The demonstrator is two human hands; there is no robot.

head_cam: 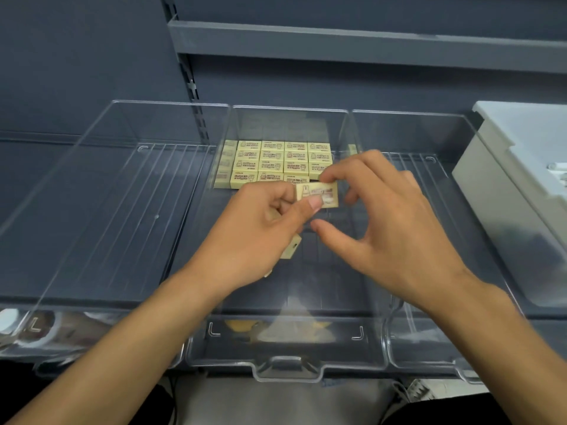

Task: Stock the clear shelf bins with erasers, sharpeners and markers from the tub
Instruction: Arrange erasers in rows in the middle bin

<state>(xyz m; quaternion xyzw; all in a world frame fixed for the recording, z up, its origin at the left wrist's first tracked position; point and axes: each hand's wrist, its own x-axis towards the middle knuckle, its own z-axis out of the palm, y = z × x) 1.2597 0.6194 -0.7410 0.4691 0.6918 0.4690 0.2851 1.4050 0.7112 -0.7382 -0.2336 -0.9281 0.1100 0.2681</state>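
One eraser (pixel 319 194) pinched by left hand (pixel 254 228); right hand (pixel 389 222), half open, touches its edge

A dark slate-grey flat metal back panel (pixel 76 56) is seen across the upper left of the frame and is continued behind the shelving towards the right. A dark grey slotted metal upright (pixel 196 96) is fixed down it from the top, left of centre. An upper dark grey metal shelf (pixel 337 41) is carried from this upright to the right edge, and its front lip is lit paler than the panel below it. A lower dark grey flat shelf deck (pixel 24 167) is met by the panel at the middle left. A pale grey smooth floor (pixel 276 403) is glimpsed at the bottom centre. Soft, even light is spread over all surfaces.
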